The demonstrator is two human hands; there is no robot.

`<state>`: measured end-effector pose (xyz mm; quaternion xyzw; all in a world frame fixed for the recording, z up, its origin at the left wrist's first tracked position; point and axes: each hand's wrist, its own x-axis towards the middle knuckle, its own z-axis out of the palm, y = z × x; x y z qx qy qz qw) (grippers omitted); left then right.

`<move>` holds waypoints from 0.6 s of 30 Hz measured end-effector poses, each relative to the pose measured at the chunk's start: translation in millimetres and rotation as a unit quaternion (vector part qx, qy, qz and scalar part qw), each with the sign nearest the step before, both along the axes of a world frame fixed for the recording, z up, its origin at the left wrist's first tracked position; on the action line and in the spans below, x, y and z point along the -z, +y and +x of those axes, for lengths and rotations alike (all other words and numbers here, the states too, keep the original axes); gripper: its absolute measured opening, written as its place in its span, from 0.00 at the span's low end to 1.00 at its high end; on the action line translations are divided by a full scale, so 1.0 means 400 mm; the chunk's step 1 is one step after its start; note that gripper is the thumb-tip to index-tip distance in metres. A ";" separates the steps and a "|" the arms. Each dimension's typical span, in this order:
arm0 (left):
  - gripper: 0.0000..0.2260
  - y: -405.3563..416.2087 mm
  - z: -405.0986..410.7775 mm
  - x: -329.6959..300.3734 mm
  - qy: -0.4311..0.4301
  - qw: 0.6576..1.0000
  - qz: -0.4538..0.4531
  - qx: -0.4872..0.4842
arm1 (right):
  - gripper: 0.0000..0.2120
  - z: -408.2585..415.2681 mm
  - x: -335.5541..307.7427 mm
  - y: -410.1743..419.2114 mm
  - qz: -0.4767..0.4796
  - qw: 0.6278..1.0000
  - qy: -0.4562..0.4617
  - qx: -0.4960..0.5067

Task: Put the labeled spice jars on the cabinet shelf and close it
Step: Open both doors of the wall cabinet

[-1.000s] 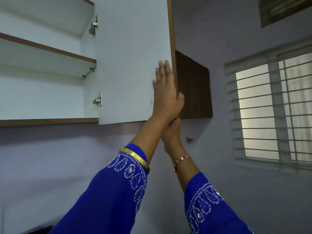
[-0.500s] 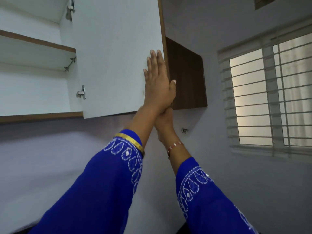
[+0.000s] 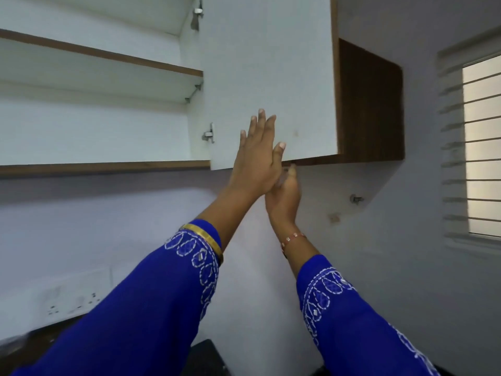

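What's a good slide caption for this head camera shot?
Left hand flat on the open cabinet door, right hand at its lower edge.

Walls (image 3: 406, 280) pale lilac-grey, plain painted. Window (image 3: 481, 147) at far right, horizontal bars across it, daylight coming through, white frame. Switch and socket plate (image 3: 73, 297) low on the left wall. Small metal fitting (image 3: 356, 198) fixed to the wall below the brown wood side panel (image 3: 370, 104). Lighting dim and even.

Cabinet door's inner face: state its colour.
White, with a brown wood-grain edge; the cabinet door shows only in the head view.
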<state>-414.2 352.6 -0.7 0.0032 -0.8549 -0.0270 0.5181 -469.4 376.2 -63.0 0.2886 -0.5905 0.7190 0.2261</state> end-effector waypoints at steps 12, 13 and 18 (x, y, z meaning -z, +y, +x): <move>0.24 -0.331 0.440 0.031 0.004 0.979 -0.038 -0.202 | 0.28 0.280 0.001 -0.300 0.151 0.970 0.167 0.091; 0.24 -0.358 0.483 0.034 0.005 0.976 -0.043 -0.214 | 0.28 0.320 -0.006 -0.330 0.162 0.965 0.187 0.089; 0.24 -0.499 0.697 0.054 0.006 0.952 -0.074 -0.296 | 0.29 0.502 -0.026 -0.458 0.196 0.929 0.300 0.096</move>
